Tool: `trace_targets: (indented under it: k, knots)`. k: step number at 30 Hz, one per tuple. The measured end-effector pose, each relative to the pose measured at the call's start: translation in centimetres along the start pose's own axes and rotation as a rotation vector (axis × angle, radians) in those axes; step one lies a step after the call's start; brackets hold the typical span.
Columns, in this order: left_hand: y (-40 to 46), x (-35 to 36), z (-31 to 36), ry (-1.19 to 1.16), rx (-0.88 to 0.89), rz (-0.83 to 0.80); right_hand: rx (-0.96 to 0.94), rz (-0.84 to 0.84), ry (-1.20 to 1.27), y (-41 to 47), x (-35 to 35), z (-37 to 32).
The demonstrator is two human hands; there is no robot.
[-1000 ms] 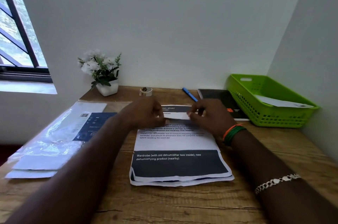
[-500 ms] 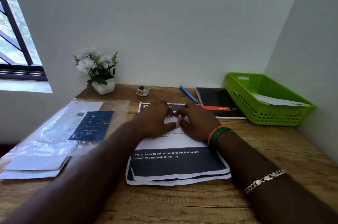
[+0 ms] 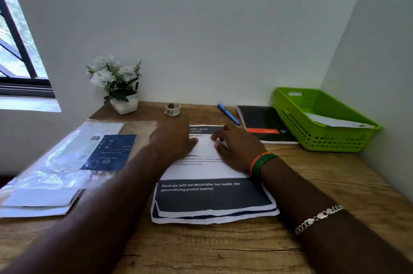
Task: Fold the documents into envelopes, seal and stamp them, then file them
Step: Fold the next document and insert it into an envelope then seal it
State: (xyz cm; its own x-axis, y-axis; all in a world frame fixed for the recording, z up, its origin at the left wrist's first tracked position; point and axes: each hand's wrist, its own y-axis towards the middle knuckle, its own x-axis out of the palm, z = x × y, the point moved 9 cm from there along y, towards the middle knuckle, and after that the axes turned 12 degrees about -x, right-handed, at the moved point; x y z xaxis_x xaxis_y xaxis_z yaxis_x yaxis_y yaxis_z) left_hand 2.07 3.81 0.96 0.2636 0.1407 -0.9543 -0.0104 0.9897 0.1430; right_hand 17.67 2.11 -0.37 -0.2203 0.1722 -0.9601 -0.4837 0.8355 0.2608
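Note:
A stack of printed documents point(image 3: 212, 202) lies on the wooden desk in front of me, dark blue bands at the top and bottom of the top sheet. A small folded white paper point(image 3: 204, 148) rests on the upper part of the stack. My left hand point(image 3: 174, 143) presses on its left end, thumb on the paper. Fingertips of my right hand point(image 3: 237, 149) lie flat on the paper's right end. A clear pack of envelopes with a blue label point(image 3: 107, 151) and loose white envelopes point(image 3: 40, 203) lie to the left.
A green basket point(image 3: 317, 141) at the right holds a white envelope point(image 3: 335, 121). A black notebook point(image 3: 266, 124), a blue pen point(image 3: 228, 113), a tape roll point(image 3: 172, 109) and a potted plant point(image 3: 118, 85) stand along the back wall. A window is at the left.
The hands held the folded paper slightly raised, then brought it down onto the stack with fingertips together. They now sit a little apart, pressing on it.

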Motion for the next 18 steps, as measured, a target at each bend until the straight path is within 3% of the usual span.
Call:
trace_targets:
  k: [5,18]
  knots:
    - [-2.0,1.4,5.1,-0.109,0.246,-0.045,-0.007,0.03,-0.019,0.2,-0.1,-0.3]
    - [-0.2,0.5,1.5,-0.061,0.024,-0.003,0.222,0.076,-0.242,-0.3,-2.0,1.3]
